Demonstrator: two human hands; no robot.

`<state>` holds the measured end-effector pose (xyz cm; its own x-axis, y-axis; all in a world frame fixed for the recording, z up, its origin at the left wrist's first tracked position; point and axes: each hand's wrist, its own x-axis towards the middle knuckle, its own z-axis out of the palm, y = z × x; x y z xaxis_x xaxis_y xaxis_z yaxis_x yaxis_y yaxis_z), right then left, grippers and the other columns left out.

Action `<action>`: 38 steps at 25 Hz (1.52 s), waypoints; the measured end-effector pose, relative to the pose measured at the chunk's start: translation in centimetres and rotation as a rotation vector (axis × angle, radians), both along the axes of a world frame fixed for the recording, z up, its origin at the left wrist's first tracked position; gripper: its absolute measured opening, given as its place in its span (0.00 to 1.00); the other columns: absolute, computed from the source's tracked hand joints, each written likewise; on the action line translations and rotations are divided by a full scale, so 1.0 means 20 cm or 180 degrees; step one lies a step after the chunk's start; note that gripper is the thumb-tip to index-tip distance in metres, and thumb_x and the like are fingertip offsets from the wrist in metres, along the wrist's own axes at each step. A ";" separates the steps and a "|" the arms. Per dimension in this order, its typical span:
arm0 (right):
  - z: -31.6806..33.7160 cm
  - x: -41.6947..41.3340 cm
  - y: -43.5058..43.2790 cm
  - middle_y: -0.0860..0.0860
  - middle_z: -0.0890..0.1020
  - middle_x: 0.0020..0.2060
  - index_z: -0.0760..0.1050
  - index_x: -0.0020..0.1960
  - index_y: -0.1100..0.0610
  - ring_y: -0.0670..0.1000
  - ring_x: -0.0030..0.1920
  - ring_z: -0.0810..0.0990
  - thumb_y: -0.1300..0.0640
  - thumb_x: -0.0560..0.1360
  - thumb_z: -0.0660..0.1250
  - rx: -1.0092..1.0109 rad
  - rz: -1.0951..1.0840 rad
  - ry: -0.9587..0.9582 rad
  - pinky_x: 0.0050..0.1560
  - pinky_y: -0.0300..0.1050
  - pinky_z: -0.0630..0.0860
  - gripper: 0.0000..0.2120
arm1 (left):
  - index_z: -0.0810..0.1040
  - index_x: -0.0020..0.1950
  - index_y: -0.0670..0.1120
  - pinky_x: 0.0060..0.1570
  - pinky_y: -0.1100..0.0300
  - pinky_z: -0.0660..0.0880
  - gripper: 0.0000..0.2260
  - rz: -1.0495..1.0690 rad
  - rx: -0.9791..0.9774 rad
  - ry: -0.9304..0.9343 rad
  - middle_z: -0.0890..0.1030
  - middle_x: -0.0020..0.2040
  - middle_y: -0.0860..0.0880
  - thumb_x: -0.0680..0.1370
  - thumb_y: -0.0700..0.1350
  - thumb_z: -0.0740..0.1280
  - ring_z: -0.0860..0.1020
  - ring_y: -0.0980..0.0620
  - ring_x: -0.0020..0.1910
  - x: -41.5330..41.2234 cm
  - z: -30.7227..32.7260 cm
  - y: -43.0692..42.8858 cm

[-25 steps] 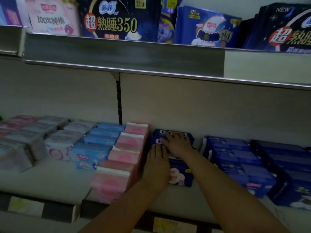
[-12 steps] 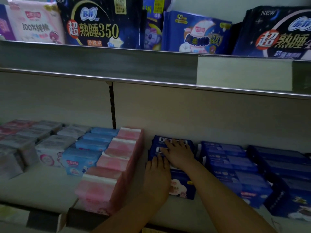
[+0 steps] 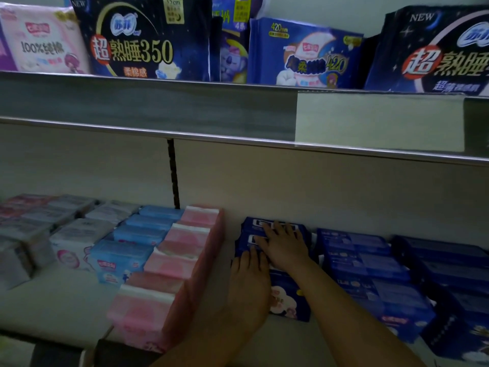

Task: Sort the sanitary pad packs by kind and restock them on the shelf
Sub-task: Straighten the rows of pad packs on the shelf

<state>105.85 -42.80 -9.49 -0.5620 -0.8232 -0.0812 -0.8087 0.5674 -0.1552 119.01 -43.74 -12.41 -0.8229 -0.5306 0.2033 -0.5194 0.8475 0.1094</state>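
Head view shows me both hands lying flat, fingers straight and gripping nothing: the right hand (image 3: 285, 249) rests on top of a row of dark blue pad packs (image 3: 289, 300), the left hand (image 3: 250, 284) along its left edge. That row sits on the lower shelf (image 3: 66, 308) (dim light, labels blurred), between pink packs (image 3: 182, 250) and lighter blue packs (image 3: 370, 274).

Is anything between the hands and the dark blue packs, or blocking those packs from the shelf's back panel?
Nothing visible. Left hand and right hand rest on the dark blue packs, whose row seems to reach the back panel.
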 end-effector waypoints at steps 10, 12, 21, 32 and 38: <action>0.00 -0.02 0.00 0.53 0.44 0.77 0.43 0.77 0.48 0.56 0.76 0.43 0.37 0.79 0.42 -0.0082 0.0027 0.0000 0.74 0.54 0.38 0.29 | 0.84 0.48 0.40 0.44 0.54 0.79 0.45 0.0165 -0.0060 -0.0206 0.84 0.47 0.42 0.37 0.64 0.77 0.83 0.47 0.45 -0.02 0.04 0.02; 0.00 -0.02 0.00 0.53 0.44 0.77 0.43 0.77 0.48 0.56 0.76 0.43 0.37 0.79 0.41 -0.0081 0.0029 -0.0043 0.74 0.54 0.38 0.29 | 0.74 0.62 0.34 0.62 0.51 0.70 0.48 0.0122 -0.0085 -0.0431 0.75 0.63 0.36 0.53 0.64 0.77 0.75 0.41 0.62 0.01 0.09 0.05; 0.03 -0.06 0.01 0.55 0.53 0.76 0.54 0.76 0.52 0.56 0.75 0.50 0.40 0.80 0.43 -0.0393 0.0207 -0.0182 0.74 0.56 0.47 0.28 | 0.36 0.75 0.41 0.70 0.48 0.33 0.43 0.0275 0.0266 -0.0476 0.38 0.76 0.41 0.76 0.55 0.63 0.36 0.43 0.75 0.06 0.18 0.12; 0.21 0.17 -0.08 0.58 0.77 0.54 0.74 0.54 0.60 0.57 0.54 0.75 0.43 0.80 0.49 -0.0856 -0.0102 0.0164 0.55 0.50 0.70 0.24 | 0.37 0.74 0.38 0.72 0.52 0.36 0.38 -0.0122 0.0039 -0.0192 0.42 0.76 0.41 0.79 0.55 0.58 0.42 0.45 0.76 0.24 0.30 0.01; 0.30 0.42 -0.28 0.57 0.78 0.54 0.74 0.58 0.61 0.56 0.53 0.76 0.44 0.80 0.52 -0.1284 -0.0248 -0.0208 0.56 0.50 0.73 0.23 | 0.38 0.75 0.38 0.73 0.51 0.40 0.36 -0.0398 -0.0078 -0.0200 0.43 0.77 0.41 0.80 0.53 0.56 0.44 0.45 0.76 0.49 0.38 -0.22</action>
